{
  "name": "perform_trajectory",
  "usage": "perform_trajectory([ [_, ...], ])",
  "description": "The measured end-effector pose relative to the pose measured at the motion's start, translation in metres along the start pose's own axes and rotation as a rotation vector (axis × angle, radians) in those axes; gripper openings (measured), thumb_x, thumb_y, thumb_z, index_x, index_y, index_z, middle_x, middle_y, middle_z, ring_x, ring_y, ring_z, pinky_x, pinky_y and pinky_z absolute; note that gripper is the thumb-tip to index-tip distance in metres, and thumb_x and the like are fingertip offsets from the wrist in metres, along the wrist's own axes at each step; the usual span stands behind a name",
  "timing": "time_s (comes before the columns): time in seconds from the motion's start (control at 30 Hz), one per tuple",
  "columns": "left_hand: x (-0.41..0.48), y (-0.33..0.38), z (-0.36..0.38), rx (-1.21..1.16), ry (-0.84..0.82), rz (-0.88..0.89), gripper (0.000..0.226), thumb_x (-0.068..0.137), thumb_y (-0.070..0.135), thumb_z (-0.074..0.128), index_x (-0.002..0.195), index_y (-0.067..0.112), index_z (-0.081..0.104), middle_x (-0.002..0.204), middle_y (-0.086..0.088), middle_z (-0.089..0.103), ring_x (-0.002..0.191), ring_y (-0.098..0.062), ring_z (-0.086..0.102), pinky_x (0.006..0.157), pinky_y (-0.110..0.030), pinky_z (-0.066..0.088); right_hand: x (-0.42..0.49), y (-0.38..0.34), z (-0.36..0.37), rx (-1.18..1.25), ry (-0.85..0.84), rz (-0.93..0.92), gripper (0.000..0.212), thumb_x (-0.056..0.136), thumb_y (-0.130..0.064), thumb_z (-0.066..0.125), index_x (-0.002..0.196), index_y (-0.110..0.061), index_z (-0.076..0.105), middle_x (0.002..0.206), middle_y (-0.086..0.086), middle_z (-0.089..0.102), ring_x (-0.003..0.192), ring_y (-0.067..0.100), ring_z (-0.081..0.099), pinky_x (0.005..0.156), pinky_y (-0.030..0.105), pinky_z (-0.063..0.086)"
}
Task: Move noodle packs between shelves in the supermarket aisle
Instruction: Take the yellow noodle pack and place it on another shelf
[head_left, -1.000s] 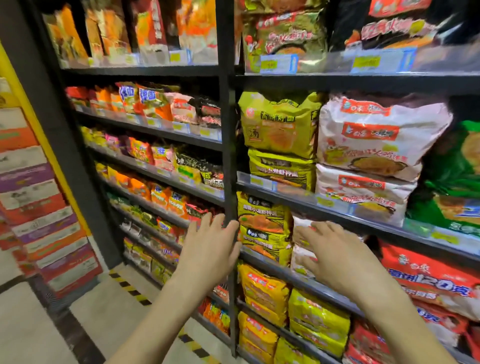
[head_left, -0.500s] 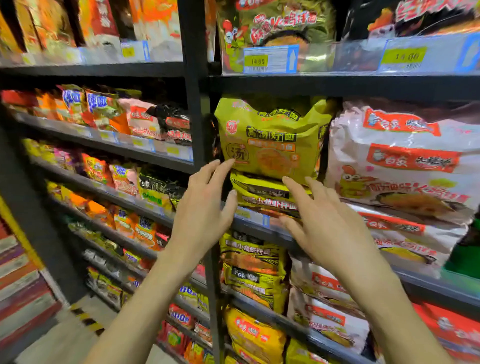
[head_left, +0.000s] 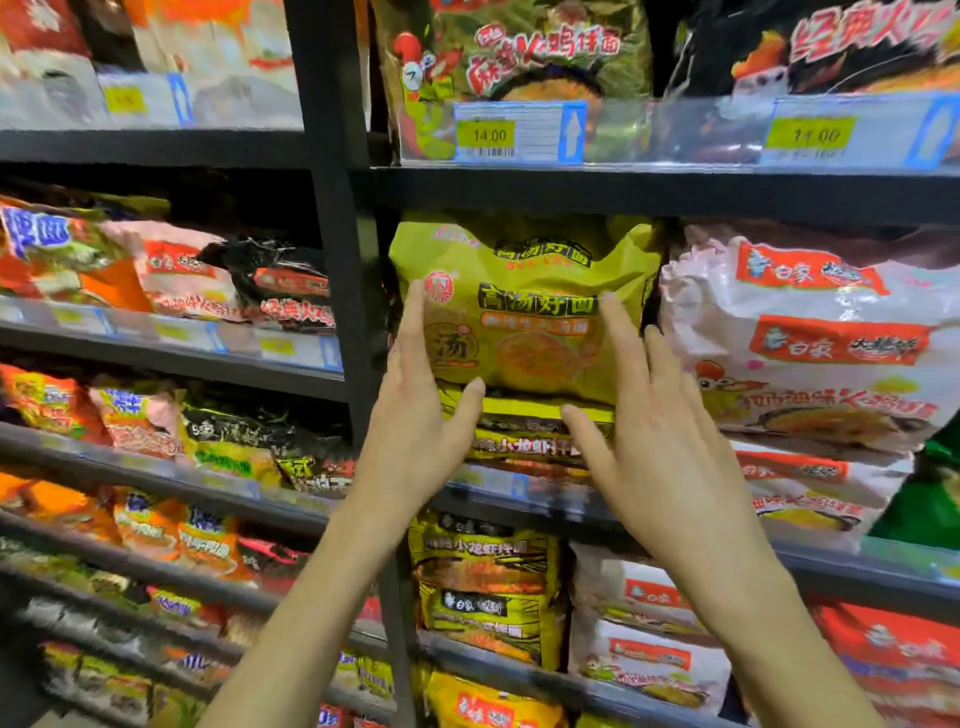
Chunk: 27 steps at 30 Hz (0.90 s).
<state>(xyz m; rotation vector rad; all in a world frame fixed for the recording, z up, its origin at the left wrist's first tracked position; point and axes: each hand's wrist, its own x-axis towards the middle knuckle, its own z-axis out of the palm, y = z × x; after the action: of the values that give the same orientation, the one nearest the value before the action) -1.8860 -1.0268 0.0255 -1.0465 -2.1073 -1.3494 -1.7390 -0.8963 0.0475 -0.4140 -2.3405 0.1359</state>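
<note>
A person's two bare hands have risen from a lower shelf over the past second and now frame a large yellow-green noodle pack (head_left: 524, 312) in a supermarket aisle. The pack stands upright on top of a flatter yellow pack (head_left: 524, 431) on the middle shelf (head_left: 550, 493), just beside a white and red pack (head_left: 810, 338) and a dark upright post (head_left: 332, 208). The left hand (head_left: 415, 415) lies along the pack's left edge, fingers straight, thumb spread. The right hand (head_left: 660, 457) reaches its front right side, fingers apart and straight. Neither hand grips it yet; firm contact is unclear. The approach looks finished, and the grasp comes next.
</note>
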Motion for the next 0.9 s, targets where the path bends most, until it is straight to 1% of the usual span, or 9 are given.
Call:
perform_trajectory([
  [0.1, 0.007, -0.011, 0.009, -0.153, 0.011, 0.007, 0.102, 0.096, 0.020, 0.068, 0.159, 0.042, -0.008, 0.164, 0.029, 0.004, 0.154, 0.003, 0.011, 0.120, -0.015, 0.017, 0.005, -0.006, 0.017, 0.142, 0.066, 0.042, 0.093, 0.097, -0.042, 0.055, 0.157, -0.037, -0.016, 0.166, 0.006, 0.017, 0.154, 0.023, 0.015, 0.110, 0.046, 0.040],
  [0.2, 0.012, -0.018, 0.015, -0.200, 0.047, 0.023, 0.104, 0.094, 0.018, 0.071, 0.159, 0.043, -0.007, 0.153, 0.046, -0.005, 0.145, 0.019, 0.000, 0.107, 0.006, 0.006, 0.013, -0.010, 0.033, 0.248, 0.110, 0.075, 0.098, 0.095, -0.038, 0.061, 0.156, -0.042, -0.015, 0.164, 0.006, 0.018, 0.153, 0.023, 0.019, 0.112, 0.046, 0.037],
  [0.27, 0.011, -0.019, 0.017, -0.211, 0.037, 0.038, 0.105, 0.092, 0.012, 0.071, 0.160, 0.041, -0.003, 0.158, 0.039, 0.001, 0.153, 0.004, 0.001, 0.104, 0.008, 0.004, 0.017, -0.010, 0.038, 0.300, 0.142, 0.096, 0.102, 0.092, -0.035, 0.067, 0.157, -0.044, -0.011, 0.157, 0.008, 0.027, 0.148, 0.024, 0.026, 0.111, 0.042, 0.037],
  [0.33, 0.008, -0.018, 0.016, -0.228, 0.017, 0.049, 0.105, 0.089, 0.004, 0.070, 0.161, 0.040, 0.003, 0.167, 0.021, 0.010, 0.158, -0.015, 0.006, 0.104, 0.008, 0.005, 0.015, -0.009, 0.040, 0.323, 0.146, 0.110, 0.104, 0.089, -0.034, 0.070, 0.156, -0.046, -0.009, 0.152, 0.007, 0.031, 0.145, 0.023, 0.030, 0.109, 0.037, 0.036],
  [0.4, 0.002, -0.014, 0.011, -0.272, 0.016, 0.047, 0.105, 0.086, 0.001, 0.070, 0.160, 0.043, 0.008, 0.166, 0.009, 0.019, 0.157, -0.015, 0.012, 0.107, 0.005, 0.012, 0.011, -0.012, 0.040, 0.338, 0.165, 0.105, 0.103, 0.087, -0.034, 0.070, 0.156, -0.048, -0.005, 0.148, 0.006, 0.032, 0.143, 0.022, 0.032, 0.107, 0.032, 0.034],
  [0.5, -0.004, -0.008, 0.002, -0.338, 0.051, 0.045, 0.103, 0.084, 0.005, 0.072, 0.159, 0.045, 0.013, 0.156, 0.002, 0.031, 0.152, -0.010, 0.024, 0.121, -0.027, 0.029, 0.005, -0.017, 0.038, 0.350, 0.230, 0.091, 0.098, 0.083, -0.037, 0.066, 0.156, -0.050, 0.002, 0.140, 0.004, 0.034, 0.137, 0.022, 0.035, 0.105, 0.028, 0.031],
  [0.6, -0.016, -0.005, -0.007, -0.390, 0.080, 0.048, 0.100, 0.084, 0.014, 0.073, 0.159, 0.045, 0.014, 0.151, 0.013, 0.033, 0.147, -0.009, 0.033, 0.116, -0.049, 0.040, -0.001, -0.018, 0.035, 0.379, 0.261, 0.091, 0.092, 0.083, -0.036, 0.065, 0.155, -0.052, 0.009, 0.134, 0.000, 0.035, 0.133, 0.018, 0.038, 0.101, 0.022, 0.033],
  [0.7, -0.022, -0.010, -0.012, -0.397, 0.115, 0.054, 0.096, 0.085, 0.017, 0.071, 0.158, 0.045, 0.016, 0.153, 0.027, 0.030, 0.147, -0.012, 0.033, 0.111, -0.056, 0.042, -0.007, -0.011, 0.031, 0.379, 0.300, 0.055, 0.081, 0.088, -0.033, 0.063, 0.155, -0.048, 0.020, 0.127, -0.003, 0.039, 0.129, 0.012, 0.041, 0.102, 0.011, 0.032],
  [0.9, -0.022, -0.014, -0.014, -0.315, 0.004, 0.065, 0.094, 0.092, 0.013, 0.070, 0.158, 0.046, 0.013, 0.161, 0.033, 0.019, 0.151, -0.008, 0.022, 0.122, -0.049, 0.029, -0.009, 0.000, 0.022, 0.190, 0.151, 0.068, 0.074, 0.099, -0.049, 0.050, 0.153, -0.058, 0.000, 0.145, -0.003, 0.037, 0.130, 0.018, 0.047, 0.087, 0.046, 0.054],
])
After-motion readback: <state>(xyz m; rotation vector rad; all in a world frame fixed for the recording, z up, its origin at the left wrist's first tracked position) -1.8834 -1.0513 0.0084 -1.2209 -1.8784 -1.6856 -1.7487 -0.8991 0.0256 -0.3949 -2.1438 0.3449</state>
